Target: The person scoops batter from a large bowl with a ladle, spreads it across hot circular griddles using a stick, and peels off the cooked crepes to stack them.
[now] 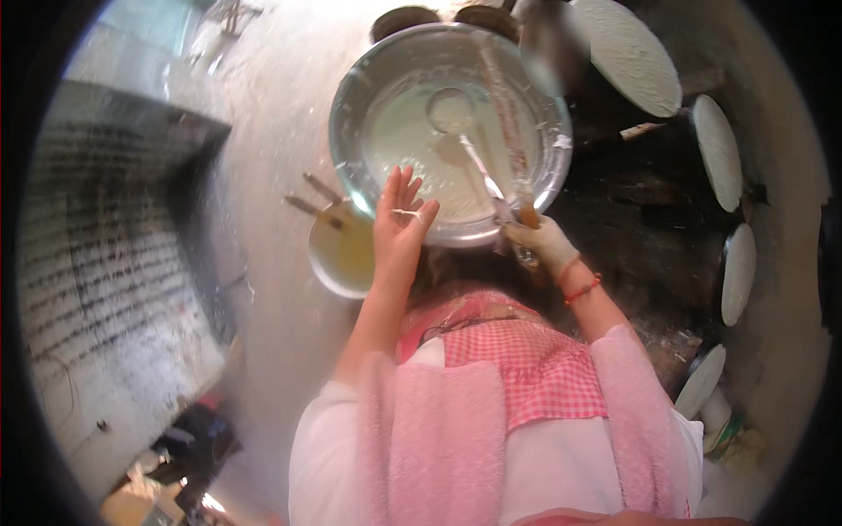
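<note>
A large metal basin [342, 131] stands before me with thin whitish liquid [401, 131] in it. My right hand [543, 242] wears a pale glove and grips the handle of a metal ladle [477, 158], whose round bowl lies in the basin. Along the basin's right side a long wooden stick [503, 105] slants down to the same hand; whether the fingers also hold it I cannot tell. My left hand [398, 220] is raised at the basin's near left rim, palm up and thumb apart. A thin white strand [408, 212] lies across it.
Left of the basin is a bowl [329, 263] of yellowish liquid with two brush-like handles [312, 210] leaning out. Several round, white-topped discs [625, 56] stand along the right, around a dark surface [631, 250]. A slatted rack or grille [125, 243] is far left.
</note>
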Demonstrator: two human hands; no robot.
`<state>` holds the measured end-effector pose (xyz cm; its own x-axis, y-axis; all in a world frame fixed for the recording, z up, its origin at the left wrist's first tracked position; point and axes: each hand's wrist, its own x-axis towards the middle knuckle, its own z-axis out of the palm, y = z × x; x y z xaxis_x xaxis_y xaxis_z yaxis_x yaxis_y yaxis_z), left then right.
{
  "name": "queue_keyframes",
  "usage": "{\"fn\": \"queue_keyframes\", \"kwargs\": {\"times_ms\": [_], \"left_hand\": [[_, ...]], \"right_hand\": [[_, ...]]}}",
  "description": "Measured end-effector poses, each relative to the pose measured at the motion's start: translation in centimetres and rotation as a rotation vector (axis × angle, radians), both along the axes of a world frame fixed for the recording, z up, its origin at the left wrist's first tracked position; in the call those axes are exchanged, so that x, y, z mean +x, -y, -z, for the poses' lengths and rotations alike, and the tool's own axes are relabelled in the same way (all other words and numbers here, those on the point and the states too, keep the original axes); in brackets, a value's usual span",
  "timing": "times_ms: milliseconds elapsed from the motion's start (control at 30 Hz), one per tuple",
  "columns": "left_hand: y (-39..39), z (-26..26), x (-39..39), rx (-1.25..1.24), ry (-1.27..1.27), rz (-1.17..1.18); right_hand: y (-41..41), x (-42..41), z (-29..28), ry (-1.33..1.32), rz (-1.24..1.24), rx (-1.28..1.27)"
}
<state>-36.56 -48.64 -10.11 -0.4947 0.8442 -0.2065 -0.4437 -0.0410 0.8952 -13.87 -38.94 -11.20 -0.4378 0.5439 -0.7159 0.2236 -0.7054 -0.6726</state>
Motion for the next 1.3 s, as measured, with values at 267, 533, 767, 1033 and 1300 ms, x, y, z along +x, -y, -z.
{"fn": "queue_keyframes", "kwargs": {"times_ms": [267, 533, 767, 1033, 1300], "left_hand": [[11.4, 18.0, -8.0, -0.956, -0.437, -0.222], [17.4, 37.6, -12.6, -1.199, -0.618, 0.184], [17.8, 36.7, -14.9, -1.333, -0.329, 0.203], [17.2, 21.9, -12.3, -0.655, -0.526, -0.172], [16.4, 31.2, -13.7, -0.846, 0.052, -0.519]], "right_hand": [[1.2, 1.9, 3.7, 0.222, 0.019, -0.133], [1.3, -0.1, 1.8, 0.368, 0.007, -0.127], [1.6, -1.2, 0.8, 0.412, -0.028, -0.108], [1.3, -0.3, 2.0, 0.305, -0.005, -0.079], [1.2, -2.8, 0.8, 0.418, -0.009, -0.113]]}}
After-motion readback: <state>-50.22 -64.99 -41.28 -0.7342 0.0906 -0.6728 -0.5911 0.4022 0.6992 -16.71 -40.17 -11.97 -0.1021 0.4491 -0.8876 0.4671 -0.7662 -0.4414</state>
